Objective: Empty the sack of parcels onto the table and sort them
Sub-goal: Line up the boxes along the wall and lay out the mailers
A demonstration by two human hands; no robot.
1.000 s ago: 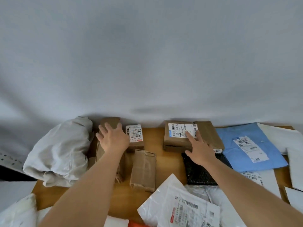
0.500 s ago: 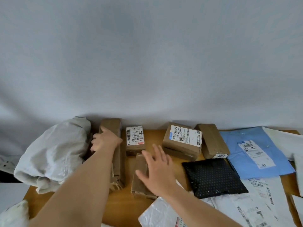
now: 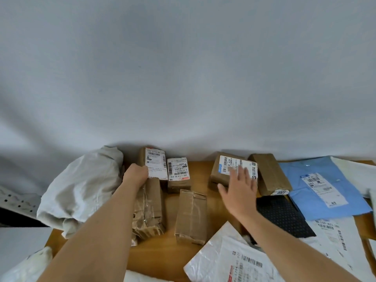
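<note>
Sorting is in hand: the sack (image 3: pixel 81 190) lies slack and crumpled at the far left of the surface (image 3: pixel 203 171), seemingly emptied, and the parcels are spread out. The left hand (image 3: pixel 135 176) grips the labelled box (image 3: pixel 155 163) standing at the far edge against the wall, beside a smaller labelled box (image 3: pixel 179 174). The right hand (image 3: pixel 239 190) is released, fingers spread flat over the tilted box (image 3: pixel 230 169) with its white label up. Next, I judge, each hand must settle its box into the brown-box row, label showing.

Room is tight. Two unlabelled brown boxes (image 3: pixel 192 214) lie just near of the left group, and a plain box (image 3: pixel 268 176) sits right beside the tilted one. A black mailer (image 3: pixel 284 216), blue mailer (image 3: pixel 325 186) and white mailers (image 3: pixel 234 257) crowd the right and near side. Bare wood shows only between the two box groups.
</note>
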